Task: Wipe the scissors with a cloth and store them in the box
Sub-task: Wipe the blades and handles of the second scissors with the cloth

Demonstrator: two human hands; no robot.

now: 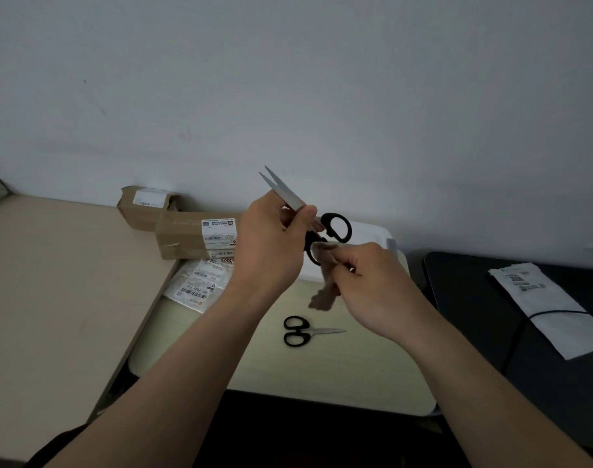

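My left hand [271, 244] grips black-handled scissors [337, 228] by the blades, raised above the small table, tips slightly apart and pointing up-left. My right hand [373, 282] pinches a brownish cloth [325, 292] against the lower handle loop; the cloth's tail hangs down. A second, smaller pair of black-handled scissors [303, 331] lies flat on the pale table [254, 366], blades pointing right. A white box [369, 233] sits behind my hands, mostly hidden by them.
Two cardboard parcels [187, 238] and white labelled mail bags [197, 282] lie at the left of the small table. A beige desk [52, 282] stands to the left. A dark table with a white bag [541, 305] and a black cable is at the right.
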